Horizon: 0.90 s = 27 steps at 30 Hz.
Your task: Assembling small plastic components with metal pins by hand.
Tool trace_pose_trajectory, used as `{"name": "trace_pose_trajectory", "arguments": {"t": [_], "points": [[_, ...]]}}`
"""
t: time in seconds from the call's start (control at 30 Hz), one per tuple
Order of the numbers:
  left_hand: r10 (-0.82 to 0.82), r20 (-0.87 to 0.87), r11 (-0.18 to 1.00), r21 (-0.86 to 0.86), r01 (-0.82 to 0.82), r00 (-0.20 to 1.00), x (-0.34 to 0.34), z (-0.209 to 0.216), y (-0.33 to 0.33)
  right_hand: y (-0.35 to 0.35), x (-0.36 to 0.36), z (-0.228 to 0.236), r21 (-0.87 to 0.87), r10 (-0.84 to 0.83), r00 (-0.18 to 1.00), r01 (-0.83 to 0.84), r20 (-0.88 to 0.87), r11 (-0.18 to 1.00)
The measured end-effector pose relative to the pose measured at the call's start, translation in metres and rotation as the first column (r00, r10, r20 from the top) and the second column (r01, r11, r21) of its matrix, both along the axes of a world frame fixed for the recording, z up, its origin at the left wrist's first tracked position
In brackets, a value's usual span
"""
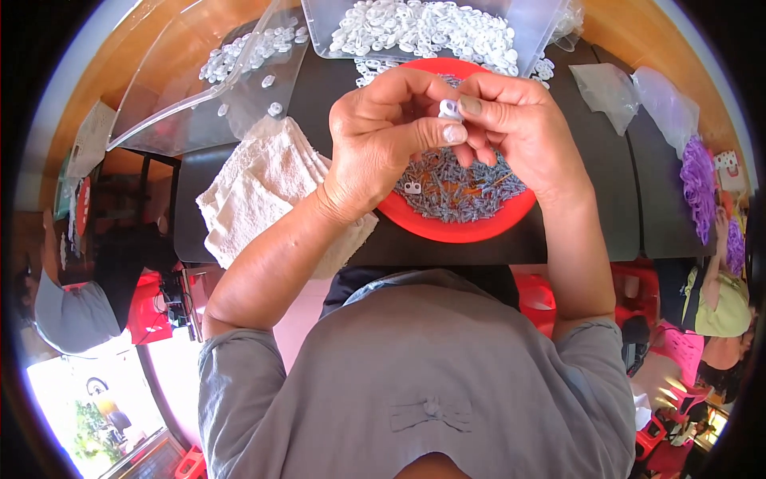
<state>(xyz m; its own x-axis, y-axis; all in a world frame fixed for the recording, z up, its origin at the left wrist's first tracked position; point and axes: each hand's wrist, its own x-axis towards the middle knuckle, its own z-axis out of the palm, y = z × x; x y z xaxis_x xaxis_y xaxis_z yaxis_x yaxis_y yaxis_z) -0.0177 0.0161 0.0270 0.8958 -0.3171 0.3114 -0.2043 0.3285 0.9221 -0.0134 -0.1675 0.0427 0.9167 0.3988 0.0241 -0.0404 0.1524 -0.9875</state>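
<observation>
Both my hands meet above a red basin (pixel 459 233), fingers bent toward each other. A small white plastic piece with a rounded, two-holed look (pixel 451 109) is pinched between them. My left hand (pixel 375 132) presses its thumb against the lower side of this piece. My right hand (pixel 523 124) has its thumb on the piece's right side. Whether a second small part is between the fingers is hidden. Below, the basin holds many thin grey screw-like parts (pixel 455 203), with one white piece (pixel 412 188) lying among them at the left.
A clear plastic bin (pixel 317 32) heaped with white pieces (pixel 423 28) stands beyond the basin. Left of it lies a clear sheet or lid (pixel 171 120) with more pieces. A cream cloth (pixel 255 188) lies by my left forearm. Plastic bags (pixel 606 96) and purple strands (pixel 698 191) are at right.
</observation>
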Motion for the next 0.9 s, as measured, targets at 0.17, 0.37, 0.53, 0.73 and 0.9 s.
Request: {"name": "trace_pose_trajectory", "arguments": {"t": [0.17, 0.37, 0.53, 0.73, 0.9], "points": [[-0.061, 0.125, 0.997, -0.038, 0.067, 0.990, -0.002, 0.001, 0.003, -0.001, -0.004, 0.003, 0.038, 0.090, 0.996, -0.090, 0.002, 0.995], [-0.063, 0.202, 0.997, -0.033, 0.071, 0.977, 0.001, -0.004, 0.003, 0.002, -0.005, -0.002, 0.124, 0.093, 0.995, -0.088, -0.037, 0.988], [-0.003, 0.237, 1.000, -0.019, 0.008, 0.972, 0.003, -0.009, -0.004, 0.006, -0.005, -0.002, 0.137, 0.024, 0.998, -0.016, -0.058, 0.990], [0.078, 0.306, 0.997, -0.015, -0.077, 0.949, 0.005, -0.015, -0.006, 0.002, -0.002, 0.000, 0.055, -0.002, 1.000, 0.002, 0.000, 0.998], [0.039, 0.266, 0.999, 0.010, -0.043, 0.963, 0.003, -0.012, -0.001, 0.004, -0.005, -0.002, 0.115, 0.050, 0.997, -0.043, -0.059, 0.992]]}}
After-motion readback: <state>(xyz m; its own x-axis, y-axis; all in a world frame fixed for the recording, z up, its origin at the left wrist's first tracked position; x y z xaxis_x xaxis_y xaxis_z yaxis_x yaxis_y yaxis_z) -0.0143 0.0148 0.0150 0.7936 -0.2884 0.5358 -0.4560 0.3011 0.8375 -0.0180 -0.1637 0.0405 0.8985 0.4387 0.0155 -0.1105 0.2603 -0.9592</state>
